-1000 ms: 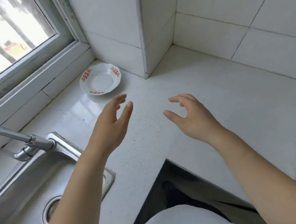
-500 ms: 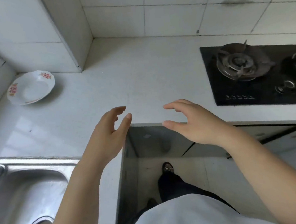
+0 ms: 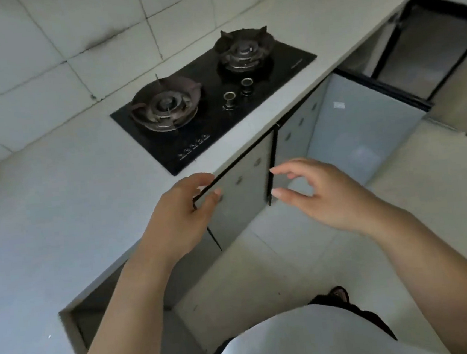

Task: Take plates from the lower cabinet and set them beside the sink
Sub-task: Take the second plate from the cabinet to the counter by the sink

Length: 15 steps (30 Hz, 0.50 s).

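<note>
My view has swung right: the sink and plate are out of frame, and the lower cabinet [image 3: 244, 187] sits mid-frame under the stove [image 3: 213, 99]. My left hand [image 3: 184, 210] and right hand [image 3: 322, 194] still hover empty, fingers loosely curled.

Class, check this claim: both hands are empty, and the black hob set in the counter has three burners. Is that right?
No. The head view shows the hob with two burners, not three. The left hand and right hand are indeed empty.
</note>
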Tool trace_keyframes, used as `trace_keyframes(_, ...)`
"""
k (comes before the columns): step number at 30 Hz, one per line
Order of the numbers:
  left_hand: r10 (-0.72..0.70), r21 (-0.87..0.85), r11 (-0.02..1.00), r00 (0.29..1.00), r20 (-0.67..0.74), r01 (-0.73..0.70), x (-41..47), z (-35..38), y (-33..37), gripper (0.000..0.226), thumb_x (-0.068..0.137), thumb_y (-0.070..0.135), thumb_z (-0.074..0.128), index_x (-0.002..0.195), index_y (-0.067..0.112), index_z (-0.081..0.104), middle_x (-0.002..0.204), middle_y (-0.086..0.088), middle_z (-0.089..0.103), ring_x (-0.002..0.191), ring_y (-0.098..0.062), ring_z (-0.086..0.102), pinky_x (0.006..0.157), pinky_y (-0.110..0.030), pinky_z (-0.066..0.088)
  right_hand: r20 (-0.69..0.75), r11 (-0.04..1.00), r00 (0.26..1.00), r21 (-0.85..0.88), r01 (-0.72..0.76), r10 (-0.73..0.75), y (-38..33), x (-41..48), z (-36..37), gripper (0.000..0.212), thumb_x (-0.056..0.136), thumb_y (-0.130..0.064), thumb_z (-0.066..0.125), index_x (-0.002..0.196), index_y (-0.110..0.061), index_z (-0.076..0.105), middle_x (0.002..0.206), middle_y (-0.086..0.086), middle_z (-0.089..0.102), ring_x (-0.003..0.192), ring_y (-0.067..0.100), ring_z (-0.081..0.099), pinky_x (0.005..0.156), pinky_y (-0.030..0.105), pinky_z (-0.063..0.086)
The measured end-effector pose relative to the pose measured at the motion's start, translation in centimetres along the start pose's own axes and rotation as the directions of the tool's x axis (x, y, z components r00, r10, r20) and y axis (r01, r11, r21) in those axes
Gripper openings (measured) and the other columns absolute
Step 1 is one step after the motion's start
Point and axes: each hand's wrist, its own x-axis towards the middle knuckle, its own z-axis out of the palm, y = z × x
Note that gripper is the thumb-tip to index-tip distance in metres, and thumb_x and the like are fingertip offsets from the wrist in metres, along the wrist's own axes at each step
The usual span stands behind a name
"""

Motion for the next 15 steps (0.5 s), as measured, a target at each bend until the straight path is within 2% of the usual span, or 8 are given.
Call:
trace_keyframes(2, 0.083, 0.009, 0.996, 0.994, 0.076, -0.084, 2.0, 3.0, 3.2, 0.034, 0.092, 0.037, 0.049, 0.125, 0.029, 0.054, 0.122, 0.016, 0.055, 0.111, 0.000, 0.050, 0.079, -0.008, 0.035, -0.073, 0.998, 0.996, 0.026, -0.058, 0.060, 2.9, -1.8, -2.9, 0.043, 0.086, -0.049, 0.051, 0.125, -0.032, 0.051, 0.125, -0.019, 0.049, 0.110, -0.001, 0.050, 0.085, 0.012, 0.038)
trace_keyframes(5, 0.201, 0.029, 0.977, 0.964, 0.175, -0.210, 4.8, 8.3, 8.4, 0.035, 0.092, 0.035, 0.049, 0.126, 0.027, 0.053, 0.124, 0.015, 0.054, 0.111, -0.002, 0.051, 0.080, -0.011, 0.035, -0.164, 0.990, 0.977, 0.051, -0.133, 0.140, 7.6, -4.6, -7.5, 0.041, 0.086, -0.047, 0.052, 0.123, -0.031, 0.052, 0.121, -0.019, 0.051, 0.112, -0.003, 0.047, 0.085, 0.008, 0.034)
trace_keyframes(8, 0.301, 0.035, 0.946, 0.911, 0.281, -0.323, 6.8, 14.6, 14.7, 0.034, 0.093, 0.035, 0.049, 0.125, 0.028, 0.052, 0.117, 0.018, 0.052, 0.110, 0.000, 0.050, 0.076, -0.009, 0.036, -0.269, 0.970, 0.933, 0.099, -0.222, 0.241, 12.8, -7.9, -12.4, 0.038, 0.086, -0.046, 0.053, 0.121, -0.032, 0.053, 0.109, -0.026, 0.048, 0.109, -0.005, 0.047, 0.082, 0.005, 0.034)
trace_keyframes(10, 0.359, 0.015, 0.922, 0.866, 0.350, -0.388, 7.8, 18.9, 18.7, 0.033, 0.092, 0.036, 0.048, 0.124, 0.029, 0.053, 0.119, 0.017, 0.053, 0.108, 0.000, 0.050, 0.080, -0.015, 0.036, -0.337, 0.951, 0.890, 0.135, -0.277, 0.307, 16.0, -10.1, -15.2, 0.039, 0.085, -0.047, 0.052, 0.121, -0.032, 0.054, 0.108, -0.027, 0.049, 0.108, -0.004, 0.049, 0.083, 0.008, 0.037)
trace_keyframes(13, 0.441, -0.002, 0.874, 0.792, 0.422, -0.486, 9.2, 24.6, 24.1, 0.031, 0.093, 0.037, 0.048, 0.123, 0.031, 0.053, 0.122, 0.016, 0.055, 0.106, -0.001, 0.051, 0.079, -0.015, 0.036, -0.418, 0.923, 0.823, 0.177, -0.341, 0.384, 20.3, -13.4, -18.4, 0.039, 0.085, -0.046, 0.053, 0.121, -0.030, 0.055, 0.117, -0.017, 0.054, 0.106, 0.000, 0.052, 0.085, 0.017, 0.045)
trace_keyframes(15, 0.476, -0.021, 0.850, 0.751, 0.458, -0.526, 9.8, 27.8, 27.3, 0.031, 0.092, 0.037, 0.048, 0.122, 0.031, 0.054, 0.123, 0.016, 0.056, 0.107, -0.001, 0.052, 0.082, -0.016, 0.038, -0.460, 0.904, 0.778, 0.209, -0.373, 0.427, 22.6, -15.2, -20.2, 0.038, 0.086, -0.045, 0.053, 0.121, -0.030, 0.055, 0.119, -0.017, 0.054, 0.106, 0.000, 0.052, 0.084, 0.020, 0.046)
